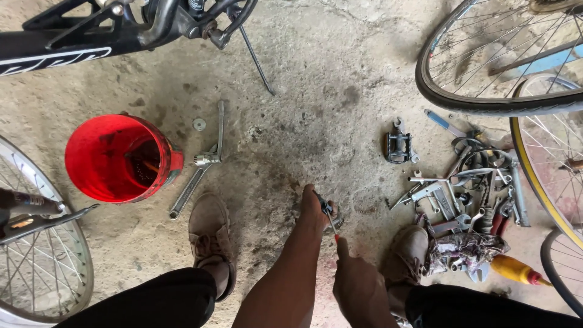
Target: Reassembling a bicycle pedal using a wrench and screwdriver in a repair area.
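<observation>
My left hand [313, 209] reaches down to the concrete floor between my two brown shoes and closes around a small metal part that is mostly hidden under its fingers. My right hand [358, 282] sits just below it, gripping a thin screwdriver [331, 222] with a red handle. The shaft points up and left, and its tip meets the part in the left hand.
A red bucket [118, 158] stands at left, with long wrenches [203, 161] and a washer [199, 124] beside it. A black pedal [398, 146] and a pile of spanners [467, 188] lie at right, near a rag [464, 250] and a yellow-handled screwdriver [516, 270]. Bicycle wheels [486, 100] and a black frame [91, 36] ring the spot.
</observation>
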